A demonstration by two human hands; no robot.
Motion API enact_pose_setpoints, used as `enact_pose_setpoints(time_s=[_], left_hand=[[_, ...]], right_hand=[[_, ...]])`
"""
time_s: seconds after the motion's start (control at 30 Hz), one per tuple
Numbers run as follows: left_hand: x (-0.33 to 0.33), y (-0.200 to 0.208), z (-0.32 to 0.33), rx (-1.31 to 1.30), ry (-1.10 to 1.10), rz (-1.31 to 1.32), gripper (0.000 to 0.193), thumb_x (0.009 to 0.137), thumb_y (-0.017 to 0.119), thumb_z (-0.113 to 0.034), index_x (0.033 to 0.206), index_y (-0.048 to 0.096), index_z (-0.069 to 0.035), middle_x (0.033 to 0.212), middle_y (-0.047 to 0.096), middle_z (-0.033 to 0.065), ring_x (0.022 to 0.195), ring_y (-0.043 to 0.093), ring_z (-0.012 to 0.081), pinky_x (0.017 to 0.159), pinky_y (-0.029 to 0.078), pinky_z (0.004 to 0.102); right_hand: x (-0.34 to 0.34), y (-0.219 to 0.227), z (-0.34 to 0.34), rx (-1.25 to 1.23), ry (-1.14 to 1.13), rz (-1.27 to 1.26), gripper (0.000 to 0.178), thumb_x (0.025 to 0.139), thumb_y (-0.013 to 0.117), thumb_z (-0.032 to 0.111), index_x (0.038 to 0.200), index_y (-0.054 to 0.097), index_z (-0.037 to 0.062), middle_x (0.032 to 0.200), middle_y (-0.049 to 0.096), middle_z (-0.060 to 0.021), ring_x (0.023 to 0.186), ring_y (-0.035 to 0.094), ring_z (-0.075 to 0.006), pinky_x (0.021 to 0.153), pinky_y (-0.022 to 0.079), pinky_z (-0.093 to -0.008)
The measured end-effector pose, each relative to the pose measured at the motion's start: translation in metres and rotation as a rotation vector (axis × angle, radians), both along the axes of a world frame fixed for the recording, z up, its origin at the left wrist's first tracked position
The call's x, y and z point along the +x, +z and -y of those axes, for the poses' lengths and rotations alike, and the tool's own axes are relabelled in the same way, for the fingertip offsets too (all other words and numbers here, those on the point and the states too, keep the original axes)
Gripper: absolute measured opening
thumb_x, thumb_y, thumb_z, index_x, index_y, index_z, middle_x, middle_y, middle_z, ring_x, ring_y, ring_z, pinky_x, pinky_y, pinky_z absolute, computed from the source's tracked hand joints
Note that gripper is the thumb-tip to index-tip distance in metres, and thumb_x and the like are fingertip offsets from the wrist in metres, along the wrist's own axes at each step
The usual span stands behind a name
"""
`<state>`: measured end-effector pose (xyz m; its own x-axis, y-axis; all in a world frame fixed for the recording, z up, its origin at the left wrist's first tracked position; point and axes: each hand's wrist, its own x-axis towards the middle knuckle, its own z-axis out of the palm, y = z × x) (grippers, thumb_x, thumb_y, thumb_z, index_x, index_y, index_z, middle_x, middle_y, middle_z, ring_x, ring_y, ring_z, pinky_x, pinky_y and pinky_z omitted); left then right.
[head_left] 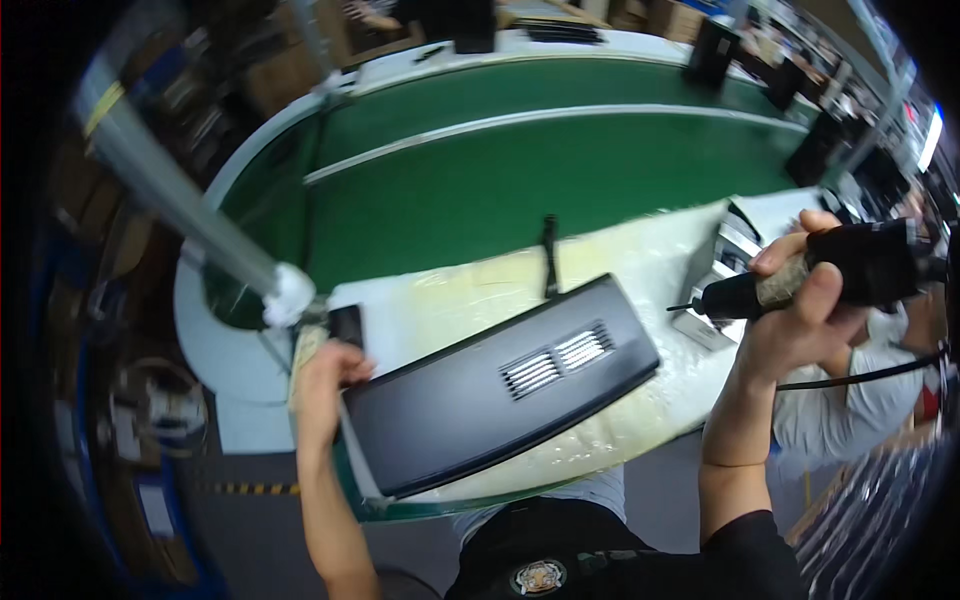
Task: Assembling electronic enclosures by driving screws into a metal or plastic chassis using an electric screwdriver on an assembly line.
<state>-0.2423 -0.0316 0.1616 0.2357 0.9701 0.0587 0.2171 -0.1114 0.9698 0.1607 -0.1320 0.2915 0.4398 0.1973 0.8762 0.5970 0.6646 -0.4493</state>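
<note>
A long black casing (460,400) with two slotted metal-coloured vents lies aslant on the white-covered near edge of the bench. At its left end, my left hand (335,372) has curled fingers beside the casing's corner; what they hold, if anything, is hidden. Raised over the right side, my right hand (800,300) wraps round a black electric screwdriver (735,297) with tape on its grip. Its thin bit points left, apart from the casing. A dark flat rectangular thing (346,325) lies just beyond my left hand.
A black strap-like piece (550,257) lies beyond the casing. An open box (720,270) stands behind the screwdriver. A grey post (190,195) rises at the left. Green conveyor (480,190) runs across the bench, with black units (712,52) at its far side. A cable (870,372) trails right.
</note>
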Motion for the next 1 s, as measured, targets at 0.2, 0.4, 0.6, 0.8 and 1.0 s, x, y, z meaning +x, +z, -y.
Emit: enact_pose_setpoints(time_s=[0.2,0.4,0.6,0.8,1.0], left_hand=[[-0.011,-0.094,0.044,-0.16,0.136,0.896,0.048,0.105,0.027,-0.037,0.081,0.051,-0.002,0.079,0.06,0.0094,0.072,0.055,0.0161,0.07,0.046,0.0301],[-0.008,-0.012,0.017,0.013,0.164,0.478,0.05,0.104,0.029,-0.034,0.066,0.046,-0.007,0.058,0.05,0.0053,0.055,0.046,0.0132,0.059,0.043,0.0263],[0.056,0.147,0.013,0.147,0.185,0.071,0.032,0.101,0.041,-0.025,0.088,0.059,-0.002,0.081,0.054,0.0026,0.073,0.053,0.0089,0.077,0.047,0.0253],[0.198,0.201,0.006,0.439,-0.279,-0.486,0.037,0.09,0.057,-0.031,0.106,0.061,0.001,0.088,0.065,0.0181,0.081,0.065,0.0261,0.074,0.049,0.0359],[0.263,0.203,-0.002,0.56,-0.47,-0.705,0.06,0.081,0.065,-0.048,0.112,0.061,0.004,0.098,0.067,0.0247,0.093,0.065,0.0395,0.085,0.051,0.041]], right_hand=[[0.106,-0.095,0.023,-0.114,-0.356,-0.102,0.034,0.088,0.054,0.0,0.117,0.035,0.0006,0.101,0.058,-0.0141,0.062,0.057,-0.0123,0.056,0.048,-0.0238],[0.166,-0.139,0.022,-0.148,-0.466,0.013,0.054,0.089,0.059,0.002,0.131,0.025,0.0,0.105,0.059,-0.0148,0.069,0.059,-0.0114,0.064,0.052,-0.0234],[0.143,-0.129,0.014,-0.239,-0.333,-0.146,0.047,0.089,0.059,0.001,0.128,0.032,0.001,0.103,0.061,-0.0128,0.068,0.059,-0.0098,0.061,0.051,-0.022],[0.108,-0.014,0.007,-0.118,-0.131,-0.166,0.03,0.094,0.052,0.005,0.119,0.039,-0.001,0.1,0.062,-0.0134,0.058,0.056,-0.0104,0.05,0.047,-0.0224],[0.072,0.126,-0.024,0.133,0.141,-0.016,0.028,0.093,0.059,0.016,0.108,0.046,-0.0036,0.091,0.065,-0.0122,0.053,0.057,-0.0113,0.048,0.046,-0.0249]])
